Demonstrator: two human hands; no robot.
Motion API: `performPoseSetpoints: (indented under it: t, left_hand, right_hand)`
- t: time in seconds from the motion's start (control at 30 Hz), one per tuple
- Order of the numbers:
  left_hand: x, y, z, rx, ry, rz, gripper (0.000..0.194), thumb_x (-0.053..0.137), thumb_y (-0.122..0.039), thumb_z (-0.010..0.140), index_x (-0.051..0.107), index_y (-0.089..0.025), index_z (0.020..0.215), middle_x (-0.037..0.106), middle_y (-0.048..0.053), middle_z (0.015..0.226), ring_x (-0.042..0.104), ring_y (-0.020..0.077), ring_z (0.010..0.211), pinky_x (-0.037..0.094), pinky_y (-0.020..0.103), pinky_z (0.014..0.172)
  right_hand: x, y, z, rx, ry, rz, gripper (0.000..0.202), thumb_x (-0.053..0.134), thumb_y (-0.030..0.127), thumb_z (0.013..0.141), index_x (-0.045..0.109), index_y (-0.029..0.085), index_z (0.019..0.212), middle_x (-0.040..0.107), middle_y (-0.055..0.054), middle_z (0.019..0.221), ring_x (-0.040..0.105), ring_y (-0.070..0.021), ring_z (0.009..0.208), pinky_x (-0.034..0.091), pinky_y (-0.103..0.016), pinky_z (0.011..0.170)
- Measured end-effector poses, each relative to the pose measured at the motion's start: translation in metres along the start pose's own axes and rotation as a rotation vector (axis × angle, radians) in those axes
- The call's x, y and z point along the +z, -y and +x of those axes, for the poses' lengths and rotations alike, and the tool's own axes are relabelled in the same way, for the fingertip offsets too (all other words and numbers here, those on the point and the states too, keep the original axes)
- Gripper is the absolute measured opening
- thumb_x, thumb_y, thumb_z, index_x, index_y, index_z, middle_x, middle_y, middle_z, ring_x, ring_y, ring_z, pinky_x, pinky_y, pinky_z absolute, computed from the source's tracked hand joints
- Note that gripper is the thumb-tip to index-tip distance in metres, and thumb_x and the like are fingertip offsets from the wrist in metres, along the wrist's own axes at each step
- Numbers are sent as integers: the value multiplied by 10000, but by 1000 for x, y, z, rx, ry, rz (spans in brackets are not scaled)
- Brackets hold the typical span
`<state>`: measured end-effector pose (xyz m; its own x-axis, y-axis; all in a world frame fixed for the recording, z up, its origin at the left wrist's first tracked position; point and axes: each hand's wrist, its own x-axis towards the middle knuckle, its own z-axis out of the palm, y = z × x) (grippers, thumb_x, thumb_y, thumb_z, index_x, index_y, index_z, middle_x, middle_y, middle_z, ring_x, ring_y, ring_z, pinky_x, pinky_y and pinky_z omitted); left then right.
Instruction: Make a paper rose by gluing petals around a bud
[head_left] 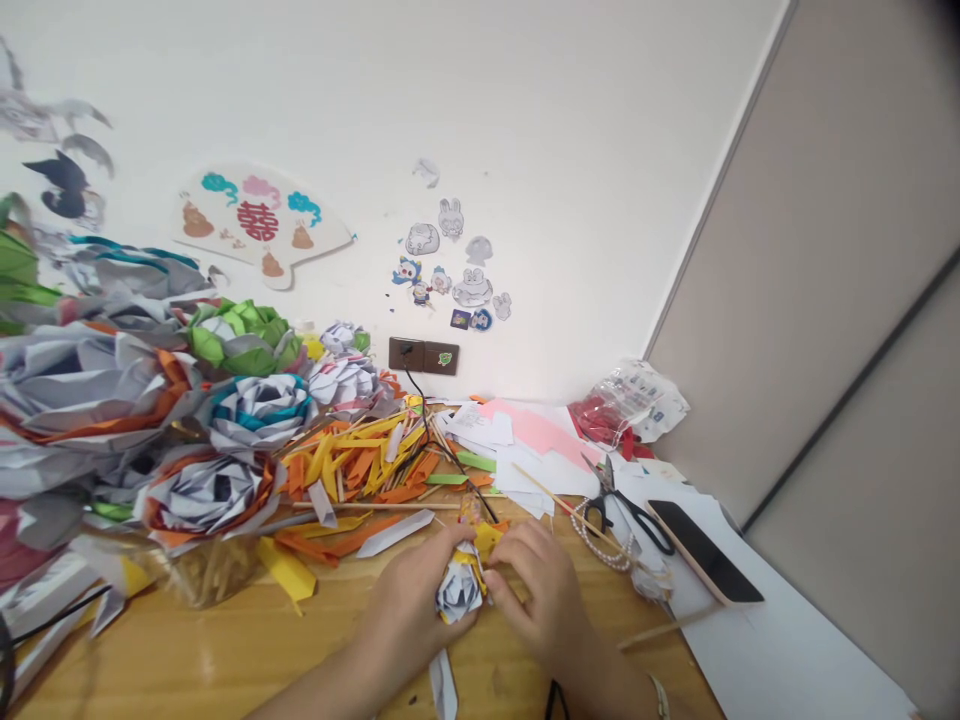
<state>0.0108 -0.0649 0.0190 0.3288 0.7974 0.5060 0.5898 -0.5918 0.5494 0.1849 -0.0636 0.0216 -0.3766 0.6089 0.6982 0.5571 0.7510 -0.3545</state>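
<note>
A small paper flower (pixel 459 588), white with yellow edges, is near the front of the wooden table (pixel 337 630). My left hand (pixel 409 600) wraps round its left side, thumb below and fingers above. On its right, my right hand (pixel 536 585) pinches the yellow paper (pixel 489 540) at the flower's edge with thumb and forefinger. A folded white strip (pixel 442 685) lies just below the flower. Folded orange and yellow paper strips (pixel 352 460) are heaped beyond my hands.
Large paper flowers (pixel 217 490) crowd the left side. Black scissors (pixel 626 505), a bead string (pixel 600 545), a phone (pixel 705 550) and white sheets (pixel 787 650) lie at the right. A plastic bag (pixel 637 400) sits by the wall.
</note>
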Motion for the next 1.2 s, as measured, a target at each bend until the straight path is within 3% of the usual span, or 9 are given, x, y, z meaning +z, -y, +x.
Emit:
performPoseSetpoints:
  t: [0.27, 0.37, 0.57, 0.7, 0.83, 0.9, 1.0, 1.1, 1.2]
  left_hand:
    - [1, -1, 0, 25, -8, 4, 455, 586, -134, 619, 544, -234, 1062, 691, 53, 1013, 646, 234, 912, 499, 317, 792]
    - [-1, -2, 1, -1, -15, -43, 425, 585, -135, 627, 550, -236, 1039, 691, 42, 979, 645, 225, 885, 500, 307, 773]
    - [-5, -1, 10, -156, -144, -235, 241, 589, -255, 717, 507, -217, 941, 648, 33, 906, 619, 208, 841, 486, 318, 767]
    - [-1, 4, 13, -284, -203, -403, 323, 616, -331, 704, 438, -212, 945, 589, 3, 822, 596, 187, 747, 478, 306, 699]
    - [7, 5, 9, -269, -77, -577, 504, 642, -404, 697, 375, -206, 1076, 583, 29, 916, 588, 202, 859, 468, 323, 779]
    - [10, 4, 6, -244, -9, -588, 554, 640, -390, 719, 349, -210, 1154, 567, 75, 1073, 561, 223, 987, 445, 340, 850]
    - [12, 5, 4, -239, 63, -553, 555, 623, -378, 746, 346, -218, 1200, 522, 108, 1189, 542, 234, 1025, 452, 336, 830]
    - [9, 7, 6, -227, 65, -532, 469, 615, -434, 740, 433, -206, 1109, 572, 82, 1069, 564, 211, 891, 460, 319, 763]
    - [6, 11, 9, -198, 31, -582, 354, 524, -537, 778, 530, -194, 865, 577, 13, 808, 540, 171, 736, 446, 286, 698]
  right_hand:
    - [-3, 7, -1, 4, 121, -18, 186, 383, 214, 899, 569, 203, 903, 591, -67, 834, 513, -202, 784, 399, -331, 702]
    - [-2, 5, 1, 26, 112, 11, 207, 378, 213, 907, 585, 219, 905, 602, -58, 841, 530, -199, 790, 402, -318, 699]
    - [7, -4, -2, 240, 57, 152, 253, 377, 336, 920, 561, 219, 1048, 645, -53, 906, 578, -190, 825, 424, -299, 723]
    - [17, -4, -6, 353, 123, 264, 303, 414, 427, 897, 568, 210, 1042, 649, -46, 864, 585, -186, 779, 422, -279, 689]
    - [25, -10, -6, 452, 66, 387, 295, 404, 441, 902, 579, 203, 892, 617, -25, 781, 563, -168, 726, 405, -261, 658]
    - [27, -17, -5, 517, 12, 436, 322, 405, 468, 896, 562, 201, 808, 589, -10, 726, 544, -162, 689, 393, -256, 633]
    - [27, -25, -1, 576, -47, 513, 371, 421, 520, 871, 517, 196, 718, 536, 7, 668, 504, -154, 650, 376, -254, 605]
    - [23, -27, 4, 590, -53, 581, 401, 454, 549, 838, 473, 193, 654, 468, 26, 620, 454, -140, 614, 358, -250, 581]
    - [16, -25, 9, 567, -17, 656, 385, 497, 528, 818, 466, 188, 642, 450, 31, 621, 430, -128, 611, 353, -245, 581]
